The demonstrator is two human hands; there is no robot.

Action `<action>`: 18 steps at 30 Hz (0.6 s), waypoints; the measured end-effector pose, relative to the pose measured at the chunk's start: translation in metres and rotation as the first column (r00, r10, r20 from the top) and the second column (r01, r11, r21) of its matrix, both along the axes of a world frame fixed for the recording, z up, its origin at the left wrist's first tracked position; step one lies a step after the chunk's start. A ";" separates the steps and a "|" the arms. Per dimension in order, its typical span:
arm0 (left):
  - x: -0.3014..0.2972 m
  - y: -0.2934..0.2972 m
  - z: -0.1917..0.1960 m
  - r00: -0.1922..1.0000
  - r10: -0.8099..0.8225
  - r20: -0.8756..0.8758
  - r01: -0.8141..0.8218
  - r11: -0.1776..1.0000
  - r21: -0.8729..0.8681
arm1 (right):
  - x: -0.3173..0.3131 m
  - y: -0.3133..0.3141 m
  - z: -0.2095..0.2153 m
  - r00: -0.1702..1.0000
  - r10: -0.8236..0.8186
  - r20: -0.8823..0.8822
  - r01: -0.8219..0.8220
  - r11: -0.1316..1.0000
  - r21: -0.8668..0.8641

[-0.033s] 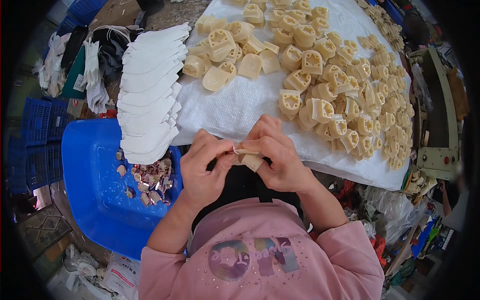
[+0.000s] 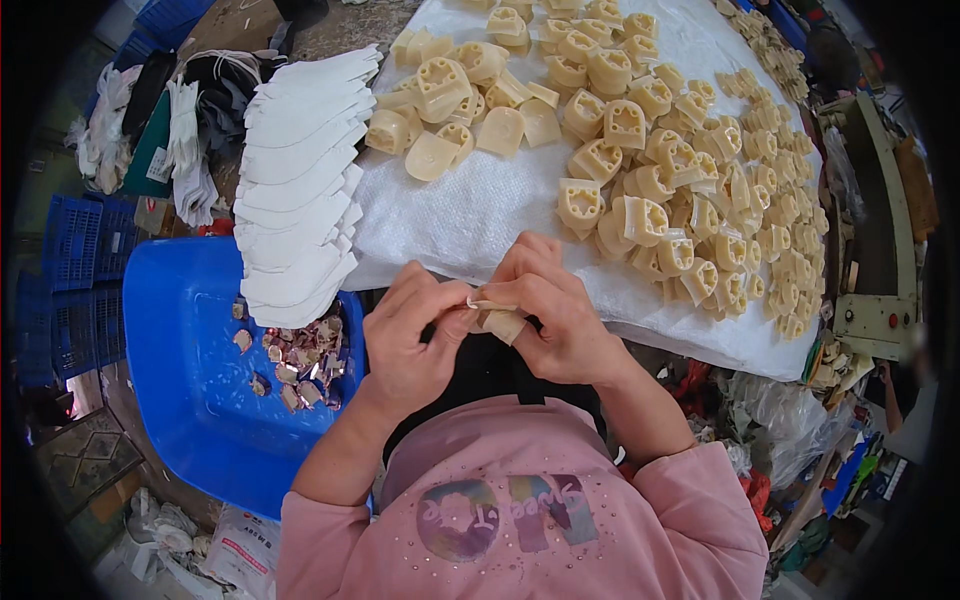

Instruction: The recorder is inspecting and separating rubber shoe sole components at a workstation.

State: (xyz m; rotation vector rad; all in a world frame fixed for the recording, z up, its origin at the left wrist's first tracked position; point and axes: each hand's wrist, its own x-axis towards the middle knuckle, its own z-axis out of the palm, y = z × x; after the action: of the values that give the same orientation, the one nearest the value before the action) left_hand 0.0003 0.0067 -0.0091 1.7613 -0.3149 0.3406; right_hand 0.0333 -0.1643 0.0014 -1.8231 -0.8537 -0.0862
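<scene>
Close in front of my body, at the near edge of a white-covered table (image 2: 440, 225), my two hands meet over one small cream shoe heel (image 2: 503, 326). My right hand (image 2: 560, 318) is closed round the heel, fingers over its far side and thumb beneath. Thumb and forefinger of my left hand (image 2: 415, 335) pinch a thin, pale edge at the heel's left end; whether that is a cover or part of the heel is hard to tell. Fingers hide much of the heel. Beyond my left hand, white cut pieces (image 2: 300, 170) lie overlapped in a long row.
Many loose cream heels (image 2: 625, 125) are heaped across the table's middle and right. A blue plastic tub (image 2: 190, 370) stands at my left, holding reddish and cream shiny pieces (image 2: 305, 360). White gloves (image 2: 185, 130) hang at the far left. A machine (image 2: 870, 320) stands at the right.
My left hand has shifted very slightly to the right. The grip on the heel looks the same.
</scene>
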 end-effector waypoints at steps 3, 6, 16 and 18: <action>0.004 -0.004 0.004 0.994 -0.009 0.105 -0.007 0.988 0.155 | -0.002 0.000 0.000 0.998 0.049 -0.027 -0.050 0.998 -0.042; 0.003 -0.003 0.002 0.990 -0.014 0.139 -0.010 0.986 0.169 | -0.002 0.001 0.005 0.995 0.088 -0.037 -0.091 0.992 -0.089; 0.006 0.011 0.001 0.931 0.141 0.337 -0.210 0.961 0.180 | 0.007 0.005 0.011 0.931 -0.050 0.362 0.137 0.966 -0.218; 0.007 0.018 0.000 0.930 0.170 0.327 -0.249 0.943 0.220 | 0.004 0.009 0.028 0.960 -0.121 0.253 0.151 0.983 -0.103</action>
State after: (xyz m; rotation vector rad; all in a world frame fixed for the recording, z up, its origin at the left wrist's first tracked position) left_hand 0.0074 0.0248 -0.0094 2.0067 -0.4038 0.7609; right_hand 0.0375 -0.1554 0.0296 -2.0131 -0.9199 -0.3622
